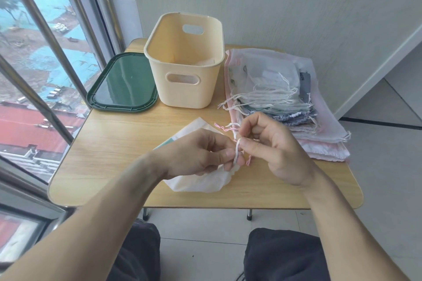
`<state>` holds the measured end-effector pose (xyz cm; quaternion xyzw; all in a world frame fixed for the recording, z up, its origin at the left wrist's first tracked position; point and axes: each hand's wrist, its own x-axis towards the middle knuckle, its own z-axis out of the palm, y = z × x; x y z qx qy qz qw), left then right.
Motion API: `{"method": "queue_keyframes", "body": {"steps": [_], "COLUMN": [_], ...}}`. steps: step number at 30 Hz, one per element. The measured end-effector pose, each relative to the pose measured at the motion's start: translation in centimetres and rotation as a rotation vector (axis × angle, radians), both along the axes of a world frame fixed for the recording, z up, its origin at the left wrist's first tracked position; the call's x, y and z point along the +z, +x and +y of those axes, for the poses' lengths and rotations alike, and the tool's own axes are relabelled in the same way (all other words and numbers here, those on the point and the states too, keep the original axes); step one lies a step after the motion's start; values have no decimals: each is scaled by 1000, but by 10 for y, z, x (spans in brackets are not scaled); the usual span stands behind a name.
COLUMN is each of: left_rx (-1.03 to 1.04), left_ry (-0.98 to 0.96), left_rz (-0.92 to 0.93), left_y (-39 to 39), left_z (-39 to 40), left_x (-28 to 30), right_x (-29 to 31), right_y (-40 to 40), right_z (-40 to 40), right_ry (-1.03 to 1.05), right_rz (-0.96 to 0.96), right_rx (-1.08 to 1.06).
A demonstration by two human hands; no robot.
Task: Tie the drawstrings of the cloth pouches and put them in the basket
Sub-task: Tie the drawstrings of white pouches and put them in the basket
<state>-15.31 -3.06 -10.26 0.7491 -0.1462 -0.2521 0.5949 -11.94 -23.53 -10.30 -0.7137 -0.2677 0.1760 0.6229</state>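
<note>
A white cloth pouch (201,181) lies on the wooden table (109,150) in front of me, its gathered neck turned to the right. My left hand (198,153) pinches the pouch's neck and a loop of its white drawstring (237,151). My right hand (271,146) pinches the same drawstring just right of the loop, and pink-tipped cord ends (225,128) stick out above its fingers. The cream plastic basket (185,64) stands at the back of the table, with something pale at its bottom. A stack of flat pouches (280,96) with loose strings lies to the right.
A dark green tray-like lid (123,84) rests left of the basket, by the window. A wall runs behind the table. The table's front edge is just above my knees, with tiled floor below and to the right.
</note>
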Motion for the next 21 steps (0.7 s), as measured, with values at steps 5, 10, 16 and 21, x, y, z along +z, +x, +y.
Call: {"method": "queue_keyframes", "body": {"steps": [5,10,16,21], "left_rx": [-74,3,89,101], "left_ry": [13,-6,-109,-98], "left_rz": [71,85,142,145], "left_y": [-2,1,3,3], "left_z": [-2,-1,2,1], "left_x": [0,-2,-3,-5], "right_x": [-6,-6,-3,-7], "right_y": [2,4,2,0], "right_z": [0,-4,-3,2], "right_ry": [-24,-130,-132,-257], "right_rz": [-57,-351,-401,-473], "right_rx": [-8,-44,-39,-95]}}
